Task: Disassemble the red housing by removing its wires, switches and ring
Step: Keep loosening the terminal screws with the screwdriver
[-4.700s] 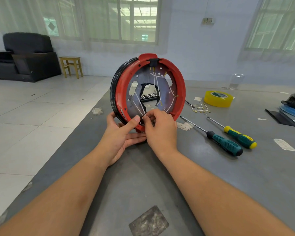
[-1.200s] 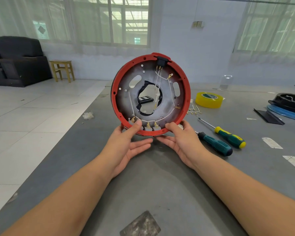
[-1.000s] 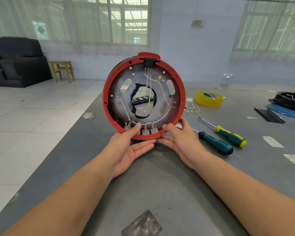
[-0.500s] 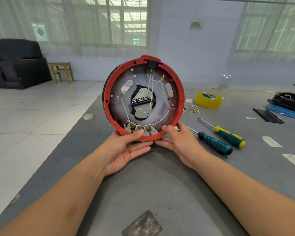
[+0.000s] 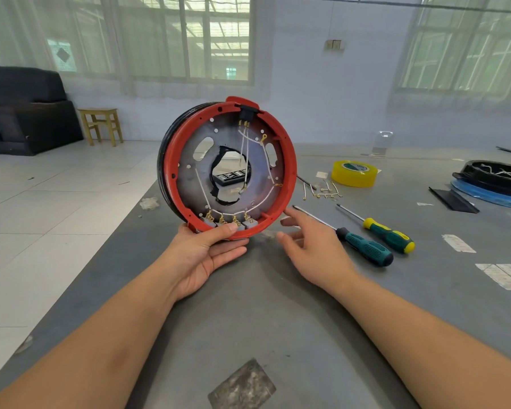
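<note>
The red housing (image 5: 289, 175) is held upright on its edge above the grey bench (image 5: 278, 320), its open inner face turned toward the camera and a black ring (image 5: 162, 169) seen along its left, far-side rim. It is gripped at its bottom rim by the left hand (image 5: 202, 255), the thumb laid over the near lip and the fingers cupped beneath. White wires (image 5: 242, 149) are strung across the grey inner plate, from a black switch (image 5: 246, 113) at the top rim to a row of grey switches (image 5: 227, 221) with brass terminals along the bottom rim, just above the thumb. The right hand (image 5: 310, 246) is held apart from the housing, just right of its lower rim, with fingers spread and relaxed and nothing grasped. Two screwdrivers (image 5: 366, 249) lie on the bench just right of that hand, with loose removed wires (image 5: 322, 191) and a yellow tape roll (image 5: 354, 173) farther back. Black and blue parts (image 5: 496, 184) are seen near the far right edge. The left edge of the bench runs diagonally beside the left forearm, with tiled floor (image 5: 42, 216) beyond it, and open bench surface lies between the forearms.
</note>
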A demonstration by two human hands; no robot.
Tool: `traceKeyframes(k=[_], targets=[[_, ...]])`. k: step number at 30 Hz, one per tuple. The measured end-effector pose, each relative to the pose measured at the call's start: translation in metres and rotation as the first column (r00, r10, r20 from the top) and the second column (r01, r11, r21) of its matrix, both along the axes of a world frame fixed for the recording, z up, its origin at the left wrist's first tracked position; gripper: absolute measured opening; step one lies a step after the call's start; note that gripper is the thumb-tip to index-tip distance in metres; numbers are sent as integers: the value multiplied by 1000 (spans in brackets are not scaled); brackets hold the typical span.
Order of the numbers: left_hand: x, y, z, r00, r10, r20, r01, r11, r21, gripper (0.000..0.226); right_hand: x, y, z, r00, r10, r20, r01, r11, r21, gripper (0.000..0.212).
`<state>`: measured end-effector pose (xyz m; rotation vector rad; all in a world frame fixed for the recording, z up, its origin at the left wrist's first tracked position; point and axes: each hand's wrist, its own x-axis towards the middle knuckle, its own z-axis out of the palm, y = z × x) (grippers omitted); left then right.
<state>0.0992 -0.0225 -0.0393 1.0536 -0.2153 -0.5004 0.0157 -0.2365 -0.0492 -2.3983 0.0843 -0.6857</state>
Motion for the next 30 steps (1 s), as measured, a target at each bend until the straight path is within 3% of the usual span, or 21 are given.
traceKeyframes(k=[2,5,8,10,13,16,21,25,30], targets=[[0,0,0,1000,6,9,-6,1000,4,83,-6,-4,0,993,-93,79,113,946,-303,32],[0,0,0,1000,8,29,-9,1000,24,83,-12,-14,-1,981,-97,167,183,745,-642,22],[1,0,-1,999,12,40,-14,999,36,88,-20,-37,-2,950,-106,294,296,607,-737,15],[1,-1,-2,999,17,45,-19,999,45,89,-28,-52,-2,920,-222,322,391,563,-728,13],[2,-2,-2,999,33,42,-35,998,47,87,-39,-63,-2,847,-503,174,464,539,-703,18],[3,-3,-3,999,32,43,-34,998,50,81,-42,-65,0,759,-650,-22,464,564,-683,29],[6,-2,-2,996,75,46,-78,995,60,81,-39,-64,4,833,-533,-147,375,740,-558,28],[16,4,-5,987,152,50,-155,986,64,81,-40,-55,7,909,-390,-148,291,847,-446,34],[20,4,-9,976,208,61,-211,975,65,80,-41,-43,7,945,-320,-72,256,856,-449,35]])
